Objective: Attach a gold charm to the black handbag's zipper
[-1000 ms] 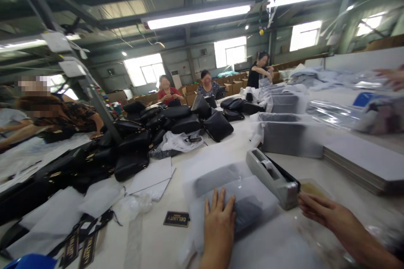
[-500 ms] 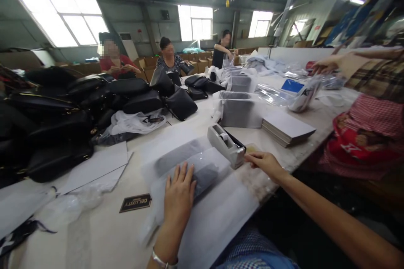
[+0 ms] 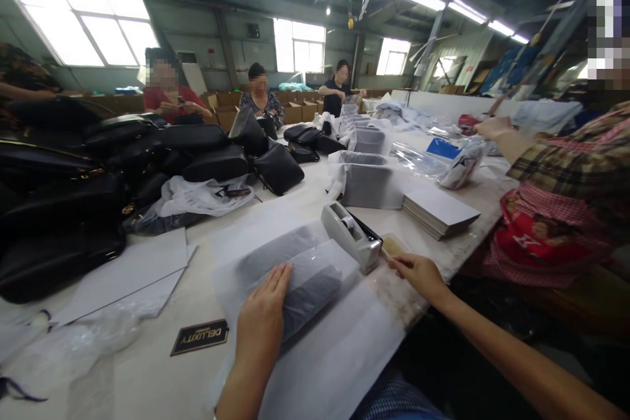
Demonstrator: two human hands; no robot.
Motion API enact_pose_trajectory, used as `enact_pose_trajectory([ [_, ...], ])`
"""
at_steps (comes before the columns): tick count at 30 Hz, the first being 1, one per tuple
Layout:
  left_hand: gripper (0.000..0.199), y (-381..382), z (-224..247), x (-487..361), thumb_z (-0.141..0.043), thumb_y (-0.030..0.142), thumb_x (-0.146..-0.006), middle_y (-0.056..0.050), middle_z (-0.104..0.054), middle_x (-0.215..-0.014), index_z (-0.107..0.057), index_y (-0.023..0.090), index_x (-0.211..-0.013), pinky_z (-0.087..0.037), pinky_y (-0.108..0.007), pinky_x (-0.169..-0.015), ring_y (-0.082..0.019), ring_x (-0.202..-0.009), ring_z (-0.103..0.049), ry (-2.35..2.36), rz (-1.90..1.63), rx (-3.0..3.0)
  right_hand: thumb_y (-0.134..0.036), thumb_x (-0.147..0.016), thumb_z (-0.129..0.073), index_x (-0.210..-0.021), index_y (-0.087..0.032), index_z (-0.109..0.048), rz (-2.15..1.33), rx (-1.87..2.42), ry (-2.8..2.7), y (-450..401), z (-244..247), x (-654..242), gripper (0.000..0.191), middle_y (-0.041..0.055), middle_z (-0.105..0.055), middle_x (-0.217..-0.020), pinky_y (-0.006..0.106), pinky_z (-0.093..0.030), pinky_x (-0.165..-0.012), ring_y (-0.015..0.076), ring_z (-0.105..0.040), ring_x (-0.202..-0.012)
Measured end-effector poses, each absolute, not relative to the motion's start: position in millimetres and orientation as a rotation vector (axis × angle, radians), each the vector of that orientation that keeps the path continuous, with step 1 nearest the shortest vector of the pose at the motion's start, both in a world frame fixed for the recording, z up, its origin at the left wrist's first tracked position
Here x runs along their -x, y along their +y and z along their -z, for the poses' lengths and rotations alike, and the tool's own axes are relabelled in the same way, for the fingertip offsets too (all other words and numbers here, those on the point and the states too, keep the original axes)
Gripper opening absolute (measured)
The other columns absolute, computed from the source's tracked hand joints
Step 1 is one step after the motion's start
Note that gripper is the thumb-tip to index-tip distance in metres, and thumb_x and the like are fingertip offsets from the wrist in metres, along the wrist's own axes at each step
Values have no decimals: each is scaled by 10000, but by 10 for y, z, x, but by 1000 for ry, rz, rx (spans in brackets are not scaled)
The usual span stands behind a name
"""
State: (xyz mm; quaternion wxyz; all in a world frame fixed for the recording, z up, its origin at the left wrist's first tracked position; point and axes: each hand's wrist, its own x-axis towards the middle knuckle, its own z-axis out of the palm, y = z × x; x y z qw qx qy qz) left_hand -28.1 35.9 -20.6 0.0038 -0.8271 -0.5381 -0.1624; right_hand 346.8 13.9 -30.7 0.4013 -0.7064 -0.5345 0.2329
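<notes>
My left hand (image 3: 263, 312) lies flat with its fingers stretched out, pressing on white tissue paper (image 3: 339, 252). The paper is folded over a dark bag (image 3: 315, 295), which shows faintly through it. At the front of a grey tape dispenser (image 3: 352, 236), my right hand (image 3: 416, 272) is closed in a pinch on the end of the tape (image 3: 387, 254). That tape is short and hard to make out against the table. Left of my left hand lies a black DELUXITY tag (image 3: 200, 336).
Black bags (image 3: 191, 151) are heaped at left. White boards (image 3: 125, 269) lie nearer. Beyond the dispenser stand a wrapped bag (image 3: 371, 184) and a stack of boards (image 3: 440, 207). A co-worker in a plaid sleeve (image 3: 556, 151) works at right; several people are across the table.
My left hand has slid slightly left and down on the wrapped bag. My right hand has moved a little right and down, still pinching by the dispenser. The view has shifted slightly.
</notes>
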Motion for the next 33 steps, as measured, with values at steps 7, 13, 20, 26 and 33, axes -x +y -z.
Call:
enact_pose_trajectory([
  [7,504,517,281,570,-454,147,-962,-37,-462,-1505,-436,256,-1454,-536,-346,-990,-216,-1271,-559,-1756,730,2553,-272,-933,-586,-1015,-241,-737,-119,1228,-2224,108,-255,-3249,175,59,-746,-958,285,-543,-808,177,-695,-853],
  [13,635,661,244,753,-698,354,-850,-145,-430,-1515,-483,188,-1423,-390,-481,-1128,-323,-1382,-409,-1890,799,2455,-290,-931,-589,-920,-202,-722,-360,741,-2671,665,-724,-2343,160,42,-706,-814,231,-478,-692,133,-645,-738],
  [20,774,755,182,869,-773,409,-771,-144,-498,-1460,-446,184,-1435,-368,-510,-1133,-322,-1368,-433,-2040,896,2542,-318,-856,-646,-783,-210,-717,-331,365,-3091,1360,-678,-1261,148,-9,-681,-721,235,-350,-550,119,-594,-643],
  [26,742,800,174,965,-754,233,-781,-125,-501,-1465,-420,192,-1443,-368,-430,-1155,-236,-1354,-470,-2034,1146,2651,-400,-840,-664,-827,-233,-756,75,478,-3446,1548,-704,-780,191,31,-728,-735,266,-329,-563,184,-641,-674],
  [33,739,792,223,950,-769,215,-756,-98,-531,-1442,-450,223,-1423,-393,-430,-1139,-243,-1329,-498,-2050,1272,2592,-653,-626,-791,-1178,-162,-645,202,681,-3415,1672,-693,-603,753,106,-739,-863,292,-395,-633,264,-680,-755],
])
